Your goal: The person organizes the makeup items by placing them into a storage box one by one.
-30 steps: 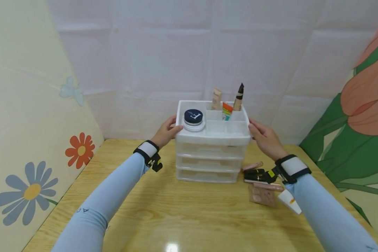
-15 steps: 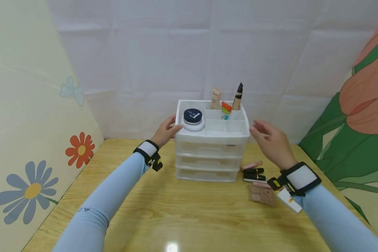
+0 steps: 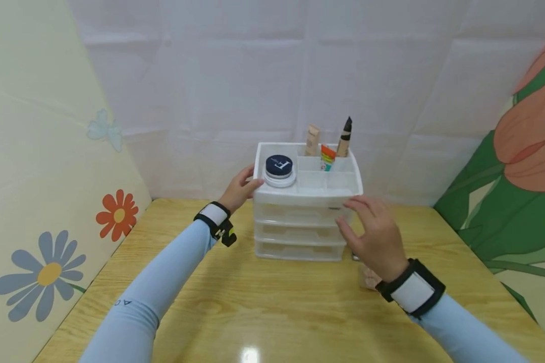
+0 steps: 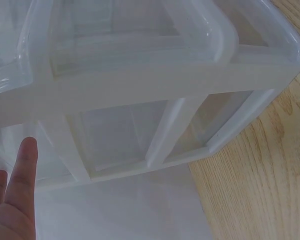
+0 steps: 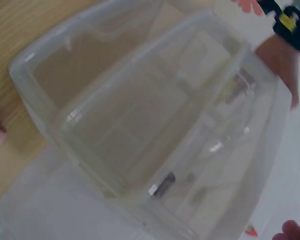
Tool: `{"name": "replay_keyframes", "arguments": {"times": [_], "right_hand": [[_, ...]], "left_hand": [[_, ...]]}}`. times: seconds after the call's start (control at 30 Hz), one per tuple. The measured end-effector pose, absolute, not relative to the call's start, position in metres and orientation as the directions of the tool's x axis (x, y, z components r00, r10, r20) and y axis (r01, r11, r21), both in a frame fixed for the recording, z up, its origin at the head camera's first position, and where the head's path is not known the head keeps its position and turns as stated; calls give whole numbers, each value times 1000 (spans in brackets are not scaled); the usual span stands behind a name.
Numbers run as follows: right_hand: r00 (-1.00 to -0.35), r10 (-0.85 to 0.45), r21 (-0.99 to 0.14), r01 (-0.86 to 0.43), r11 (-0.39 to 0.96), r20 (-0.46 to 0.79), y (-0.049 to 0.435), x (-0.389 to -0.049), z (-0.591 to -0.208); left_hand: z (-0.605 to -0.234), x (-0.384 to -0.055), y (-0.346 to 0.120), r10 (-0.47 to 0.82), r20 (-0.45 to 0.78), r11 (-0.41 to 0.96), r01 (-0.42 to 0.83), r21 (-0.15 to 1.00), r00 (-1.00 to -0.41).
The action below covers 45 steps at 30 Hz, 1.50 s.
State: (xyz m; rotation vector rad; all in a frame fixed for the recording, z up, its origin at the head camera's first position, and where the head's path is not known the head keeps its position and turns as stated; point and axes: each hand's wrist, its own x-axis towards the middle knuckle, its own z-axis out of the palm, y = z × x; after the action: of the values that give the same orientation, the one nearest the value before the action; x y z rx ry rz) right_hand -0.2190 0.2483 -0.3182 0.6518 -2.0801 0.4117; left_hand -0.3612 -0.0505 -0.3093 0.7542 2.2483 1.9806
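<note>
well, the white drawer organizer (image 3: 306,200) stands on the wooden table (image 3: 254,307) between the two hands, front toward the person, its three clear drawers (image 3: 300,216) closed, probably so their fronts are easy to reach. on top, the round jar (image 3: 279,166) sits in the wide left compartment, which seems to suit its broad base. the beige tube (image 3: 312,141), the orange-and-green tube (image 3: 327,158) and the dark-tipped tube (image 3: 344,138) poke up from the smaller slots, likely so the dividers keep them from toppling.

from there, the left hand (image 3: 239,190) touches the organizer's left side, thumb at the front corner and fingers straight along the wall; i'd guess it's steadying the thing. the right hand (image 3: 377,234) hangs before the right end of the drawers, thumb and fingers spread apart, nothing between them; whether a fingertip touches the front, i can't tell. behind that hand, partly hidden, lies a palette (image 3: 369,277).
</note>
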Motion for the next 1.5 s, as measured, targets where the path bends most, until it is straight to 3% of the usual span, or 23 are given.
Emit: {"name": "replay_keyframes", "arguments": {"times": [0.4,0.93,1.5], "right_hand": [[-349,-541,203,-667,717,765,220,-232,-373],[-238,-607,408,-552,727,758,199,-269,-401],[-274,-635,449,-513,732,722,200,-274,-407]], "left_hand": [[-313,-361,-49,363,286,70,332,941,-887],[-316,-363,-48,363,295,32,329,944,-884],[-317,-362,-48,357,304,38,338,940,-883]]}}
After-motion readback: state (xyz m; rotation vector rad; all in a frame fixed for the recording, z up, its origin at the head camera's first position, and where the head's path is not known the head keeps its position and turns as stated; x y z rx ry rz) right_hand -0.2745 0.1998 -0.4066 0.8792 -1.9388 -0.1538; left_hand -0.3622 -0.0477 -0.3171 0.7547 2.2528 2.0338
